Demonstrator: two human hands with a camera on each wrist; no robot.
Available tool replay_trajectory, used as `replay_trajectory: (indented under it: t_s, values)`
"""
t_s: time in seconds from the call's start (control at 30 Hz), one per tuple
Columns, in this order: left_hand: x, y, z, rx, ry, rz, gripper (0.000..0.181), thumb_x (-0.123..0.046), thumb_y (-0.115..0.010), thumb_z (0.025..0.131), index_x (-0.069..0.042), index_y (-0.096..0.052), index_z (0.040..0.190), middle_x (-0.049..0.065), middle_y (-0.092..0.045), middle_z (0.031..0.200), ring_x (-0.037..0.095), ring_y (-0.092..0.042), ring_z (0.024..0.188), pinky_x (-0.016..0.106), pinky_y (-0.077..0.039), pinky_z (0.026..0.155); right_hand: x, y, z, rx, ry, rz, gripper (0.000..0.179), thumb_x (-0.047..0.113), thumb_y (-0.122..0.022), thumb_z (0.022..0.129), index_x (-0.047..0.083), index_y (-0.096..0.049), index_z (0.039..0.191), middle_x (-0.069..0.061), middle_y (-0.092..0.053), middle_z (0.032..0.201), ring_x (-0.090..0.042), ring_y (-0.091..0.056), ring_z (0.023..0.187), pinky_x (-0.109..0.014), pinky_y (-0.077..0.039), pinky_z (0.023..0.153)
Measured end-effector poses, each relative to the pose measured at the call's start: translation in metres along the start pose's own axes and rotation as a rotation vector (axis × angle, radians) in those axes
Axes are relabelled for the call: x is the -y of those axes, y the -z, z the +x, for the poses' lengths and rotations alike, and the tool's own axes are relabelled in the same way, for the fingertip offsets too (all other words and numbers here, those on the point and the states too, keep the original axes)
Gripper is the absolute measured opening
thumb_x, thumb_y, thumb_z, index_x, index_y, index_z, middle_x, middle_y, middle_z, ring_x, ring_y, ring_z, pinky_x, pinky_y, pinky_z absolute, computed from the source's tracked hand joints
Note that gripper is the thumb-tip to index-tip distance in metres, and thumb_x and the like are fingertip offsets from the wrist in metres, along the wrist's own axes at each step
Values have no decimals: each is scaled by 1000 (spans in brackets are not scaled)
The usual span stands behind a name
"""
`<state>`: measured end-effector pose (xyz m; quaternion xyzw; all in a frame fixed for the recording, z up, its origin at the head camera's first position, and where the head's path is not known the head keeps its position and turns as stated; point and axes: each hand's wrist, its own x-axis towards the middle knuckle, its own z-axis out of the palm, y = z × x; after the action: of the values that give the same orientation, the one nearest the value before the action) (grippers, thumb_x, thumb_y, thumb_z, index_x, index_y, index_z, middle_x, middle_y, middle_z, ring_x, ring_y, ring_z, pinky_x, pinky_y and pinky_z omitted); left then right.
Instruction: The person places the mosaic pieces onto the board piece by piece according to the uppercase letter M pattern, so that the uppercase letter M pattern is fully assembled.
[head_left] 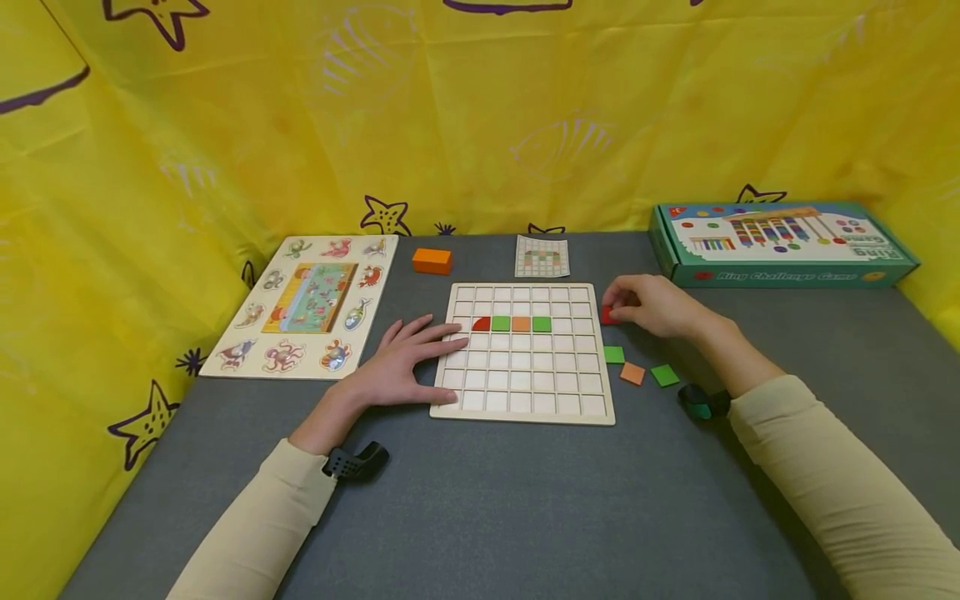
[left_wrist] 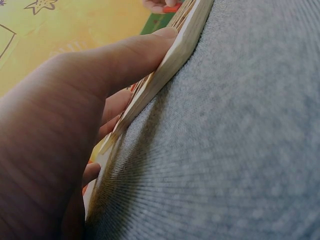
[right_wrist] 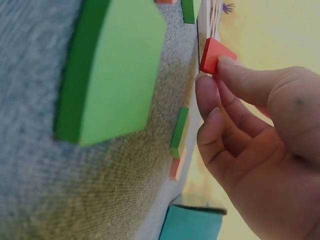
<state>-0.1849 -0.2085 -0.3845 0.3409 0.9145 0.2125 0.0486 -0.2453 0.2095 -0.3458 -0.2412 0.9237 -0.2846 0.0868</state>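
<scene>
A wooden grid board lies flat before me. In one of its upper rows sit a red rounded tile, a green tile, an orange tile and another green tile. My left hand rests on the board's left edge, fingers spread and thumb on the near corner. Just beyond the right edge, my right hand pinches a red tile between thumb and fingers. Loose near that hand are a green tile, an orange tile and a second green tile.
Behind the board are a small pattern card and an orange block. A sea-animal puzzle board lies at the left. The Ring Challenge Game box stands at the back right, before a yellow cloth.
</scene>
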Motion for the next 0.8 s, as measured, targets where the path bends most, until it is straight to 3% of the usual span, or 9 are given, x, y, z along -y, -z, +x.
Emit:
replay_trajectory:
  t_s: [0.33, 0.8]
  values:
    - [1, 0, 0, 2, 2, 3, 83, -56, -77, 82, -25, -48, 153, -2, -34, 162, 36, -13, 151, 63, 2, 114, 16, -6, 8, -8, 41, 45, 8, 4, -68, 96, 3, -67, 105, -7, -65, 93, -25, -58, 87, -44, -47, 83]
    - [-1, 1, 0, 9, 9, 0, 82, -56, -77, 83, -25, -49, 153, -2, -34, 162, 35, -12, 152, 63, 2, 115, 37, -22, 28, 43, 48, 72, 7, 2, -66, 96, 3, -66, 103, -8, -63, 94, -26, -56, 87, -42, -46, 80]
